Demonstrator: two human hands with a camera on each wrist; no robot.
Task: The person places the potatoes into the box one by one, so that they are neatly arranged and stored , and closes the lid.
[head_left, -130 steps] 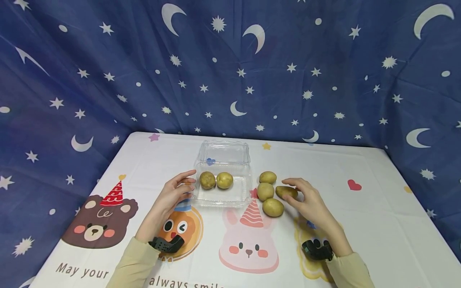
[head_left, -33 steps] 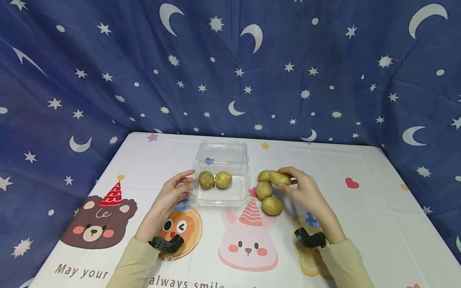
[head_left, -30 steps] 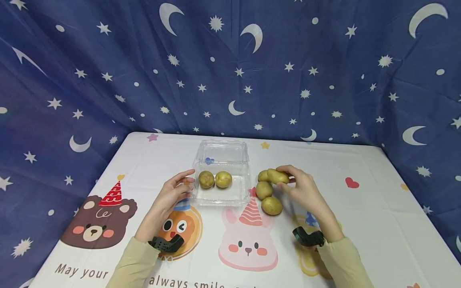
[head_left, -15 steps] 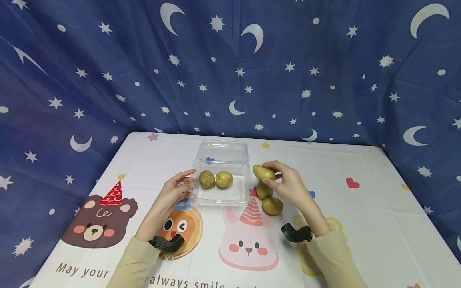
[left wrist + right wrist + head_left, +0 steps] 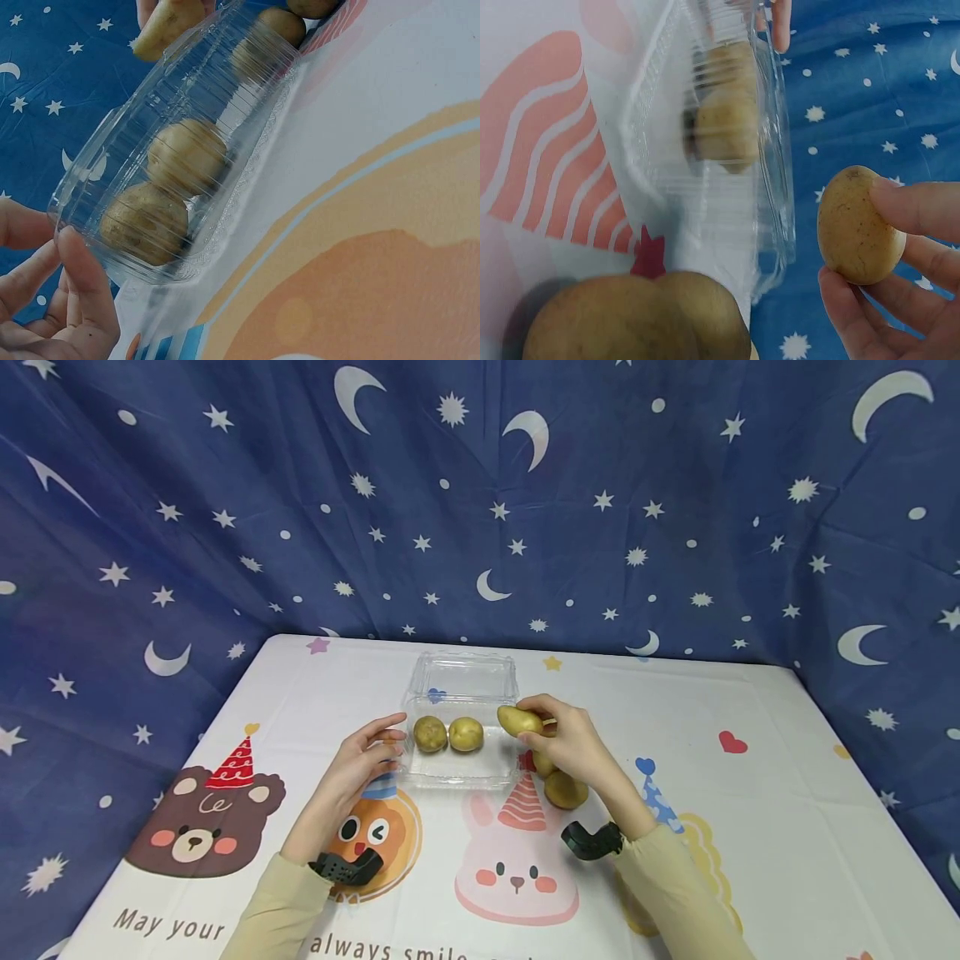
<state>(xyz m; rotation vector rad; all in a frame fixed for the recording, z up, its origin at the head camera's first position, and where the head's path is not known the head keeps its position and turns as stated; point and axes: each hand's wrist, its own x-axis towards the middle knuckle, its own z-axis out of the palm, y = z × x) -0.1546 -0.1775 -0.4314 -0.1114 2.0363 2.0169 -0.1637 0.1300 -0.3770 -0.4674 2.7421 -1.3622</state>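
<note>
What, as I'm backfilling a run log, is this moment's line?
Right hand: holds potato near right edge of clear box; Left hand: at box's left side; Lid: open; Inside: two potatoes; Outside: more potatoes, partly hidden

A: ok that clear box (image 5: pixel 459 782) is thin glossy plastic, right? ribbed walls and all
B: yep, it shines along the ridges. the speckled potato (image 5: pixel 859 236) looks mostly smooth tho, pretty matt skin
A: and the backdrop (image 5: pixel 600 452)?
B: wrinkly cloth. sleeves (image 5: pixel 279 906) are matt fabric, table cover (image 5: pixel 645 702) looks smooth and matt, wrist mounts (image 5: pixel 351 867) look like hard plastic
</note>
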